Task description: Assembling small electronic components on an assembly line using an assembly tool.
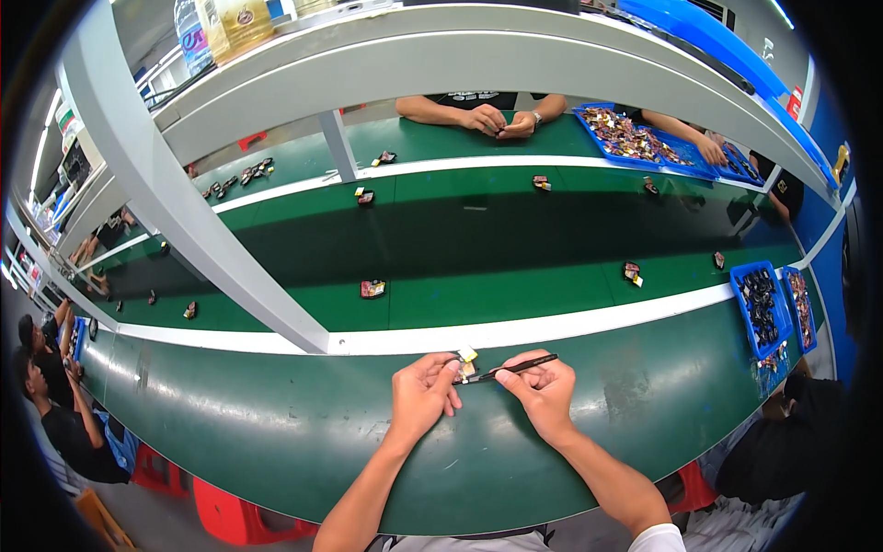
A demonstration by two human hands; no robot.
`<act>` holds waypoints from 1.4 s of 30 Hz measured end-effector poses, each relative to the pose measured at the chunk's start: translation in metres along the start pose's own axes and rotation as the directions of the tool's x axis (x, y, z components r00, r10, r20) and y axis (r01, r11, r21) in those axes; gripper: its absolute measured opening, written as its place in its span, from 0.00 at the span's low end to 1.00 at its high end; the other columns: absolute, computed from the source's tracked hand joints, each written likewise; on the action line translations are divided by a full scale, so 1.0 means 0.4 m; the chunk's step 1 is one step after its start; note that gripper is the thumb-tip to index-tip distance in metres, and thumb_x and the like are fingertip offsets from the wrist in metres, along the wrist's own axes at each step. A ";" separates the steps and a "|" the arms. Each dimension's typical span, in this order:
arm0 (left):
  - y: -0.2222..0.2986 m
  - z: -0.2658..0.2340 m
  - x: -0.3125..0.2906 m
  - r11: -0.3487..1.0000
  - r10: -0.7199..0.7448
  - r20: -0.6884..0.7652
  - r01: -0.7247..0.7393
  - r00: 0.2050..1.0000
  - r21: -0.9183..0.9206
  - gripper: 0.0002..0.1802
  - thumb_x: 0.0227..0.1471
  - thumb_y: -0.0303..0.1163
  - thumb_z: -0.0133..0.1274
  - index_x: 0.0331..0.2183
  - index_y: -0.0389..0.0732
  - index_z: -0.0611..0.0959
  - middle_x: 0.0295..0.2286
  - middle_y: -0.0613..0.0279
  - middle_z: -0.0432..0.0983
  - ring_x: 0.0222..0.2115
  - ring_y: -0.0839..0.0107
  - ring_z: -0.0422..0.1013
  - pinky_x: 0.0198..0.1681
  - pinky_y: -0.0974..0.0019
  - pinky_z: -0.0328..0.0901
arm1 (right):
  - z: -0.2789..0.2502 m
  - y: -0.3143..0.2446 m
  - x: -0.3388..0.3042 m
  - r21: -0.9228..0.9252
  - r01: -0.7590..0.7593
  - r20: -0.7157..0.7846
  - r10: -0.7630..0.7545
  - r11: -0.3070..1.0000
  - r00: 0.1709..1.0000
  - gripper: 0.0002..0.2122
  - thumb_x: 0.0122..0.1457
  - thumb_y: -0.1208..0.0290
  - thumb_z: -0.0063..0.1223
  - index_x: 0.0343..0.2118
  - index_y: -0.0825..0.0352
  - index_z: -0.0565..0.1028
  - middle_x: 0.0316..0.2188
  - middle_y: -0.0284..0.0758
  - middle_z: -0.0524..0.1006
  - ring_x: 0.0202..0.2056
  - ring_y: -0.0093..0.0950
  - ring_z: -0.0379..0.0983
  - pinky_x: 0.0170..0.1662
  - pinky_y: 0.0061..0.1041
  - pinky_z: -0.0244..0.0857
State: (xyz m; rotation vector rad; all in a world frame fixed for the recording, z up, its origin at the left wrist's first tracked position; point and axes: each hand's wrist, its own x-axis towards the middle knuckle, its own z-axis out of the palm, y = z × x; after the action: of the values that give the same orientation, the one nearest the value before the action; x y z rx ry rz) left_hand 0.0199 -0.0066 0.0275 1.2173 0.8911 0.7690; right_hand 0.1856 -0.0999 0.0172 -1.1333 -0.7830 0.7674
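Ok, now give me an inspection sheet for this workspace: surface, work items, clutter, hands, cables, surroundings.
Surface: green bench, glossy, with dark scuffs.
Work items: small part between the hands; slim black tool, its tip at the part.
Clutter: loose pieces spread along the green belt; filled blue tray at right.
Hands: left hand holds the part; right hand grips the tool.
Cables: nothing seen on the bench.
Surroundings: pale frame post, red stool, co-workers nearby.

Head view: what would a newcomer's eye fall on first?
Probably the left hand, holding a small item, and the right hand, with a black pen-like tool, over the green tabletop at lower centre. Next, a blue tray heaped with small pieces at upper right.
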 end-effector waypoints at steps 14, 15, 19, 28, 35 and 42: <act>-0.015 0.028 -0.017 0.975 0.169 0.009 -0.169 0.986 0.146 0.11 0.62 0.24 0.53 0.43 0.25 0.80 0.28 0.54 0.82 0.18 0.76 0.75 0.16 0.75 0.67 | -0.010 -0.002 0.001 -0.271 0.062 0.033 -0.055 0.961 0.998 0.07 0.53 0.81 0.68 0.34 0.73 0.80 0.18 0.22 0.73 0.17 0.07 0.56 0.19 0.12 0.47; -0.017 0.028 -0.017 0.972 0.182 0.007 -0.181 0.983 0.149 0.11 0.62 0.24 0.53 0.43 0.25 0.80 0.28 0.55 0.82 0.18 0.76 0.75 0.16 0.75 0.67 | -0.009 -0.002 0.001 -0.285 0.067 0.036 -0.059 0.956 0.998 0.07 0.53 0.81 0.68 0.34 0.73 0.80 0.18 0.21 0.73 0.16 0.07 0.56 0.19 0.12 0.47; -0.023 0.031 -0.019 0.966 0.206 0.011 -0.205 0.979 0.159 0.11 0.62 0.24 0.53 0.43 0.25 0.80 0.27 0.55 0.82 0.18 0.76 0.75 0.16 0.75 0.67 | -0.007 -0.005 0.002 -0.295 0.072 0.030 -0.066 0.953 0.997 0.07 0.53 0.81 0.68 0.34 0.73 0.80 0.17 0.21 0.72 0.16 0.07 0.56 0.19 0.12 0.46; -0.022 0.043 -0.031 0.949 0.257 0.029 -0.258 0.966 0.184 0.10 0.61 0.22 0.53 0.43 0.27 0.81 0.27 0.56 0.82 0.18 0.76 0.76 0.17 0.74 0.68 | -0.009 -0.006 0.009 -0.072 -0.098 0.034 0.101 0.993 0.994 0.07 0.56 0.85 0.64 0.36 0.75 0.78 0.28 0.34 0.82 0.24 0.11 0.71 0.24 0.11 0.60; -0.034 0.041 -0.030 0.935 0.316 0.022 -0.315 0.949 0.161 0.10 0.61 0.21 0.53 0.43 0.27 0.81 0.26 0.56 0.81 0.18 0.75 0.76 0.17 0.74 0.68 | -0.016 -0.029 0.015 -0.023 -0.204 0.076 0.205 0.979 0.976 0.06 0.56 0.88 0.61 0.36 0.77 0.77 0.31 0.42 0.82 0.34 0.24 0.81 0.36 0.17 0.75; -0.036 0.034 -0.025 0.976 0.207 0.039 -0.210 0.977 0.062 0.11 0.62 0.24 0.53 0.44 0.28 0.81 0.25 0.57 0.81 0.18 0.77 0.74 0.17 0.74 0.67 | -0.012 -0.031 0.014 -0.024 -0.221 0.066 0.222 0.975 0.973 0.06 0.55 0.88 0.62 0.35 0.76 0.77 0.31 0.41 0.82 0.31 0.20 0.79 0.32 0.14 0.71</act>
State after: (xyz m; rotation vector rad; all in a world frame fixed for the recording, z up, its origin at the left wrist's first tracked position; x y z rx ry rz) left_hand 0.0276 -0.0242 0.0164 1.3936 0.7746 0.8900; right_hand 0.1941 -0.1005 0.0289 -1.2278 -0.7282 0.9917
